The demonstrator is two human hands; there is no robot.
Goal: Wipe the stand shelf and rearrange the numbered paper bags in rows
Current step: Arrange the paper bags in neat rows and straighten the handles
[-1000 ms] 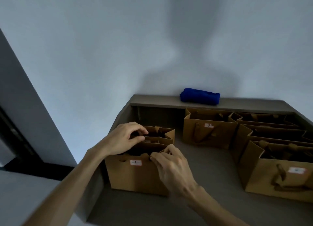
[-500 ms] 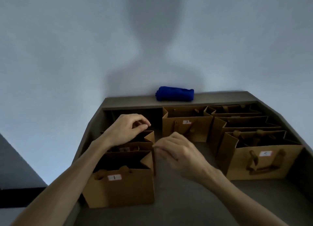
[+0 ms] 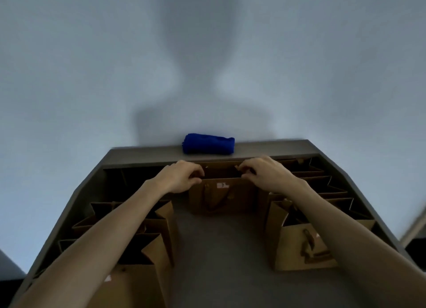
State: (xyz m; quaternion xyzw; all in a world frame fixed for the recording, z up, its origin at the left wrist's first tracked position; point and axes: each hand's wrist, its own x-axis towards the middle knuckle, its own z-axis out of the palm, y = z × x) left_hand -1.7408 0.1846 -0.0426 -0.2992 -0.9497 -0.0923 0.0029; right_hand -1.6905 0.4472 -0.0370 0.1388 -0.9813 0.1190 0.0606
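Note:
A brown paper bag marked 3 (image 3: pixel 222 198) stands at the back middle of the grey shelf (image 3: pixel 221 261). My left hand (image 3: pixel 182 178) grips its top left edge and my right hand (image 3: pixel 265 175) grips its top right edge. A row of brown bags (image 3: pixel 156 234) stands on the left under my left forearm; the nearest one (image 3: pixel 129 287) shows a corner of a white label. Another row of bags (image 3: pixel 299 250) stands on the right, partly hidden by my right forearm.
A rolled blue cloth (image 3: pixel 208 144) lies on the raised back ledge (image 3: pixel 143 155) against the pale wall. A bare strip of shelf runs down the middle between the two rows. The shelf's side edges slope away left and right.
Both hands left the bags of the left row and moved back to the bag marked 3, taking hold of its top edges. The view shifted right to centre on the shelf.

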